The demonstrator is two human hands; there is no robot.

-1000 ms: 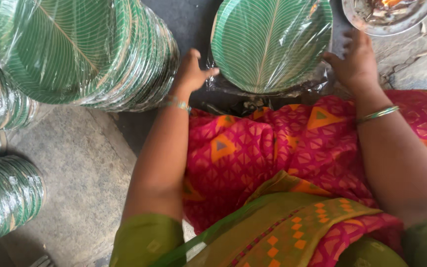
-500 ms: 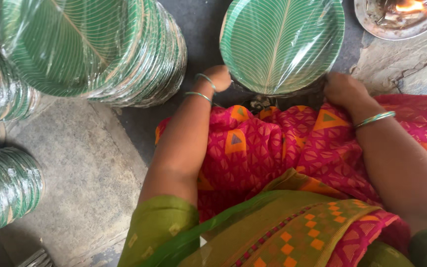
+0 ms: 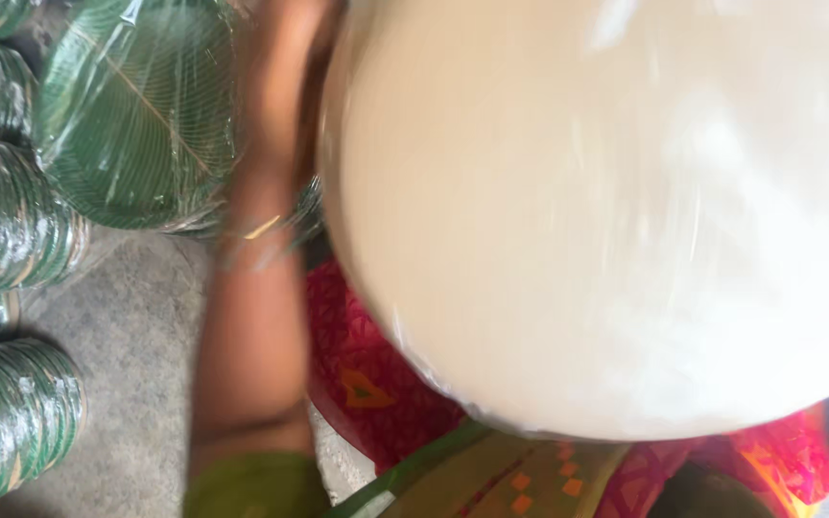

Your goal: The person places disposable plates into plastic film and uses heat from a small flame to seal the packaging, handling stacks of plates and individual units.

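The plate (image 3: 606, 211) has just been lifted off the lap and flipped: half a second ago its green leaf-patterned face looked up from beyond the knees, and now its pale, cream underside fills most of the view, blurred with motion and held close under the camera. The left hand (image 3: 285, 67) grips it at its upper left edge, fingers closed on the rim, forearm running down from the grip with thin bangles (image 3: 261, 230) at the wrist. The right hand is hidden behind the plate, so its hold cannot be told. Just left of the grip lies a wrapped stack of green plates (image 3: 136, 115), with more stacks (image 3: 7, 221) farther left on the grey floor (image 3: 136, 364). Below the grip the pink patterned cloth (image 3: 367, 384) covers the lap.
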